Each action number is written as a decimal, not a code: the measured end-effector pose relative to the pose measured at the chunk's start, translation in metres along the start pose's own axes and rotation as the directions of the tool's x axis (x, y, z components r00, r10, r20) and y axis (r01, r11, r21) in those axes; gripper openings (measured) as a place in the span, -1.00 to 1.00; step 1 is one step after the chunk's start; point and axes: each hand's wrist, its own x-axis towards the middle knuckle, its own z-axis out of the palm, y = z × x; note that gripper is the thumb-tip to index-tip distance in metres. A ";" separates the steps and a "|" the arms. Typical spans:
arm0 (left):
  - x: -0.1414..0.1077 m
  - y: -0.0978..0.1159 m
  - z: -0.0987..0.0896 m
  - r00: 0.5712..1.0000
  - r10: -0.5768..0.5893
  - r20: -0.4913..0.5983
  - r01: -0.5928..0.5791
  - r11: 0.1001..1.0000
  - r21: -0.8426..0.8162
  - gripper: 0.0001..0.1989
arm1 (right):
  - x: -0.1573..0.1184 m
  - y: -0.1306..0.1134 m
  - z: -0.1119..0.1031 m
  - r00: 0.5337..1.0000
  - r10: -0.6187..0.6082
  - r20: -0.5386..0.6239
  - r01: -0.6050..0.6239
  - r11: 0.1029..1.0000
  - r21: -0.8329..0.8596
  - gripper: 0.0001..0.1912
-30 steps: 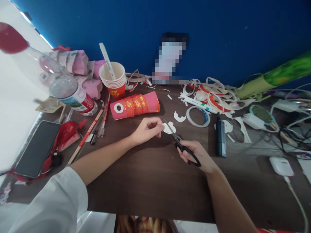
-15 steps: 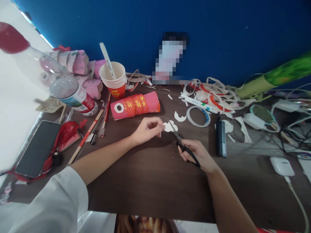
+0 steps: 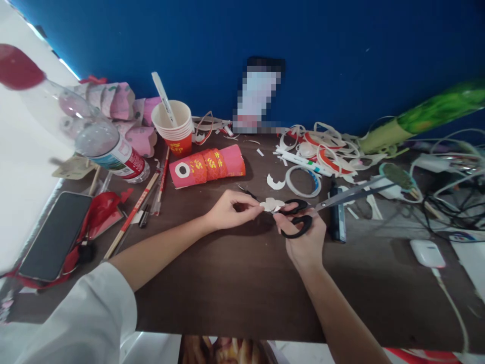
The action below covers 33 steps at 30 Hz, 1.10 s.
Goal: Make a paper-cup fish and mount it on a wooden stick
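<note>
My left hand [image 3: 235, 210] pinches the left edge of a small white paper cutout [image 3: 271, 203] with a scalloped outline. My right hand [image 3: 305, 237] keeps hold of black-handled scissors [image 3: 337, 196], whose blades stand apart and point to the right, away from the paper. The right thumb and fingertips are at the cutout's right side; whether they grip it too is hard to see. Just behind lies a pink and red paper roll [image 3: 208, 166] with a white ring on it. A curved white paper scrap [image 3: 276, 182] rests behind the cutout.
Stacked paper cups [image 3: 172, 126] hold a white marker. At left stand a plastic bottle [image 3: 113, 146] and a phone [image 3: 55, 235]. To the right are a tape roll [image 3: 303, 182], tangled paper strips [image 3: 326, 144], a dark marker [image 3: 337, 212], cables and a white earbud case [image 3: 428, 254].
The scissors have swung round in my right hand, from blades at the paper to blades pointing right. My right fingers have come up to the cutout; the left hand has shifted slightly right.
</note>
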 end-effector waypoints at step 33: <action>0.008 -0.014 0.000 0.918 -0.379 -0.118 0.248 0.780 -0.575 -0.56 | 0.016 -0.013 -0.013 0.987 -0.005 -0.163 -0.020 0.989 -0.148 -0.70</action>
